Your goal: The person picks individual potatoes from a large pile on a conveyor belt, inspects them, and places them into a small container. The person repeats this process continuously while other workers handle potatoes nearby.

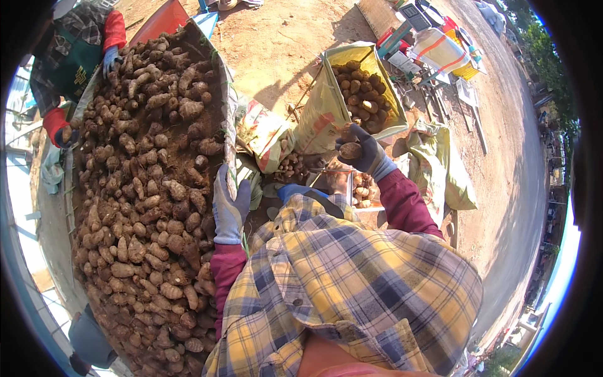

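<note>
My left hand (229, 202), in a grey work glove, rests against the near rim (230, 122) of a large bin, thumb and fingers apart. Brown taro corms (155, 202) lie heaped inside that bin. My right hand (370, 153), gloved too, grips a round taro corm (350, 151); a second corm (347, 134) shows at its fingers. Just beyond that hand, a yellowish woven sack (311, 118) stands with its mouth held wide, and taro corms (360, 92) fill much of what shows inside.
Across the bin, a co-worker's gloved hands (111, 60) are at the corms. A printed sack (264, 132) with small corms by it lies left of the open one. Near my knees is a crate (362, 188) of corms. More sacks (438, 160) slump right; a scale (414, 18) stands behind.
</note>
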A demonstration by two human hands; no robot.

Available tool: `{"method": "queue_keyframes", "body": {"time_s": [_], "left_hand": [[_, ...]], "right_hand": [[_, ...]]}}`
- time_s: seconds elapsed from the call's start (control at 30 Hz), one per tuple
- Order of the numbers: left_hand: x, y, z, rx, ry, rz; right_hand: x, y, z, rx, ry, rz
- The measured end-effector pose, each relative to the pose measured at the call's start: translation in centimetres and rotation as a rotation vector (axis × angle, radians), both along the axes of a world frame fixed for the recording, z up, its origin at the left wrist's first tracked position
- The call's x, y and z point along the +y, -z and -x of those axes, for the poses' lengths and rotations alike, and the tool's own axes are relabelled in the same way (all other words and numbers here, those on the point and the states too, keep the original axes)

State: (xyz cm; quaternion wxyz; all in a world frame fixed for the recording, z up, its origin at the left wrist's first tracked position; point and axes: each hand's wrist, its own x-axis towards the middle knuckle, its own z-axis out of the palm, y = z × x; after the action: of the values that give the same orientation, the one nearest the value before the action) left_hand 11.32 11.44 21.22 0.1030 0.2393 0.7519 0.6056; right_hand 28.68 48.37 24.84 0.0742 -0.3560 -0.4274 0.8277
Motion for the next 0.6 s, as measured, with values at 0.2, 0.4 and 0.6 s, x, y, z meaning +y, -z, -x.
{"method": "queue_keyframes", "body": {"time_s": [0.2,0.4,0.6], "left_hand": [[-0.4,0.0,-0.1,-0.121,0.033,-0.114],[-1.1,1.3,-0.3,-0.183,-0.012,-0.175],[-1.8,2.0,-0.5,-0.282,-0.04,-0.139]], "right_hand": [[12.1,5.0,1.0,0.176,0.279,-0.633],[17.8,13.1,2.3,-0.263,0.547,-0.769],[10.8,12.3,5.3,0.036,0.521,-0.753]]}}
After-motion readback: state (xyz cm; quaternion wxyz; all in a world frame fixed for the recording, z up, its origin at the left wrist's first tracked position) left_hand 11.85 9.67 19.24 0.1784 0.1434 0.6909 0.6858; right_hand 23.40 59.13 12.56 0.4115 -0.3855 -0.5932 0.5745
